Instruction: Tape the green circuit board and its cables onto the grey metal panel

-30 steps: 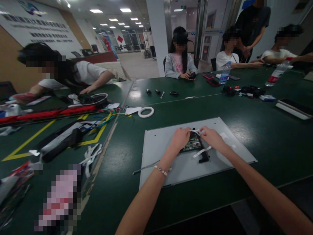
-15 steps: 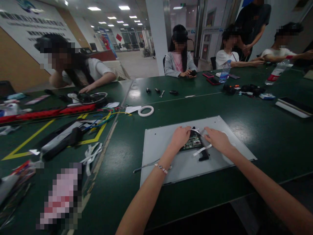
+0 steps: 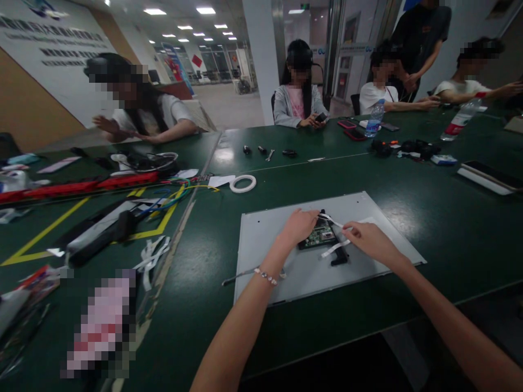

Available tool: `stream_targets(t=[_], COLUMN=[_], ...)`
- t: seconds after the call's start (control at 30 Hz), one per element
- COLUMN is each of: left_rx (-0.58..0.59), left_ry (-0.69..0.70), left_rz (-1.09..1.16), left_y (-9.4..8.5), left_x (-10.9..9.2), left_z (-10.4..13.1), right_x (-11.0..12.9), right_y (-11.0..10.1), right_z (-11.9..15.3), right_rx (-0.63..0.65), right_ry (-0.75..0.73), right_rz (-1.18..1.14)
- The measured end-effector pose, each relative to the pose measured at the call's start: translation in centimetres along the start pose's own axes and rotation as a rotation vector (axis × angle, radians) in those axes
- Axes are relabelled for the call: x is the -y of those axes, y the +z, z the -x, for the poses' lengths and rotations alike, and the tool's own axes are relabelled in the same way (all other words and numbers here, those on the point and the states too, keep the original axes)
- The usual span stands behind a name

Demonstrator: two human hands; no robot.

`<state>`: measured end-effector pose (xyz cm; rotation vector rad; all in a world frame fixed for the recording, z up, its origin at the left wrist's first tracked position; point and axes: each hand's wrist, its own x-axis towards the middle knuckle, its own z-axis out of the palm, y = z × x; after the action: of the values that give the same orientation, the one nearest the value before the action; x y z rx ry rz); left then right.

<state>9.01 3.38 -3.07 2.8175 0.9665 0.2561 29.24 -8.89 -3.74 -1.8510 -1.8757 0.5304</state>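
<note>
A green circuit board (image 3: 321, 236) lies on a flat white panel (image 3: 265, 245), with a black bracket-like piece (image 3: 340, 256) at its lower right. My left hand (image 3: 301, 226) is over the board's upper left edge, its fingertips closed at the far end of a white flat ribbon cable (image 3: 333, 220). To the right, my right hand (image 3: 368, 238) pinches the same cable between thumb and fingers, with the loose end trailing down-left over the bracket. A thin screwdriver-like tool (image 3: 241, 276) rests across the panel's left edge, partly behind my left wrist.
Left of the panel are a tape roll (image 3: 243, 184), loose white strips (image 3: 151, 258), coloured wires (image 3: 180, 190) and a black-and-silver device (image 3: 102, 228). Bottles (image 3: 375, 118) and a small wrench (image 3: 270, 155) are farther back. Several people sit around the green table (image 3: 196, 305); one stands.
My right hand has shifted slightly down, its fingers now pinching the cable more visibly. My left hand stays nearly put. The person at left has lowered a hand from the head.
</note>
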Motion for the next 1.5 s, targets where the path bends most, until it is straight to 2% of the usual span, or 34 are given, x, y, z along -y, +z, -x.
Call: stream_targets(t=[0.17, 0.3, 0.37, 0.43, 0.5, 0.53, 0.57, 0.63, 0.7, 0.77, 0.83, 0.9, 0.97, 1.1, 1.17, 1.23, 1.3, 1.37, 1.43, 1.5], left_rx=[-0.011, -0.049, -0.132, -0.281, -0.407, -0.426, -0.413, -0.312, -0.153, 0.042, 0.158, 0.198, 0.172, -0.006, -0.013, 0.034, 0.082, 0.111, 0.123, 0.123], left_ry=[-0.029, -0.059, -0.099, -0.162, -0.242, -0.284, -0.327, -0.405, -0.445, -0.428, -0.426, -0.451, -0.449, -0.383, -0.31, -0.222, -0.162, -0.141, -0.133, -0.122], left_rz=[0.052, 0.222, 0.362, 0.504, 0.644, 0.728, 0.826, 1.047, 1.24, 1.384, 1.489, 1.51, 1.432, 1.132, 0.962, 0.844, 0.797, 0.773, 0.731, 0.676], left_y=[0.2, 0.5, 0.3, -0.3, -1.2, -1.8, -2.3, -3.1, -3.6, -3.8, -3.8, -3.6, -3.3, -3.1, -3.3, -3.7, -4.2, -4.7, -5.1, -5.6], left_x=[0.1, 0.6, 0.7, 0.5, -0.2, -0.7, -1.4, -3.0, -4.7, -6.1, -7.2, -7.8, -8.1, -8.4, -8.7, -9.1, -9.6, -10.2, -10.9, -11.6], left_z=[0.0, -0.4, -0.7, -1.0, -1.2, -1.2, -1.1, -0.6, 0.3, 1.5, 3.0, 4.4, 5.5, 7.5, 8.5, 9.7, 10.8, 11.9, 12.7, 13.3], right_x=[0.2, -0.5, -0.5, -0.5, -0.3, -0.1, 0.0, 0.4, 0.7, 1.0, 1.1, 1.1, 1.0, 0.8, 1.1, 1.8, 3.2, 4.9, 6.5, 7.5], right_y=[1.3, 1.5, 1.3, 1.1, 1.1, 1.1, 1.2, 1.4, 1.5, 1.6, 1.6, 1.7, 1.8, 1.6, 0.9, -0.3, -1.8, -3.1, -4.0, -4.3], right_z=[0.0, 0.4, 0.6, 0.6, 0.5, 0.5, 0.5, 0.5, 0.6, 0.6, 0.6, 0.7, 0.8, 1.6, 2.3, 3.2, 4.5, 6.0, 7.4, 8.7], right_rx=[-0.085, -0.202, -0.276, -0.373, -0.447, -0.465, -0.469, -0.455, -0.43, -0.416, -0.415, -0.418, -0.412, -0.326, -0.296, -0.261, -0.117, 0.118, 0.336, 0.447], right_ry=[0.027, 0.085, 0.121, 0.152, 0.16, 0.157, 0.152, 0.138, 0.119, 0.099, 0.086, 0.075, 0.062, -0.005, -0.059, -0.144, -0.261, -0.348, -0.364, -0.327], right_rz=[-0.109, -0.417, -0.596, -0.726, -0.795, -0.813, -0.823, -0.829, -0.834, -0.844, -0.856, -0.866, -0.868, -0.785, -0.639, -0.458, -0.334, -0.29, -0.281, -0.291])
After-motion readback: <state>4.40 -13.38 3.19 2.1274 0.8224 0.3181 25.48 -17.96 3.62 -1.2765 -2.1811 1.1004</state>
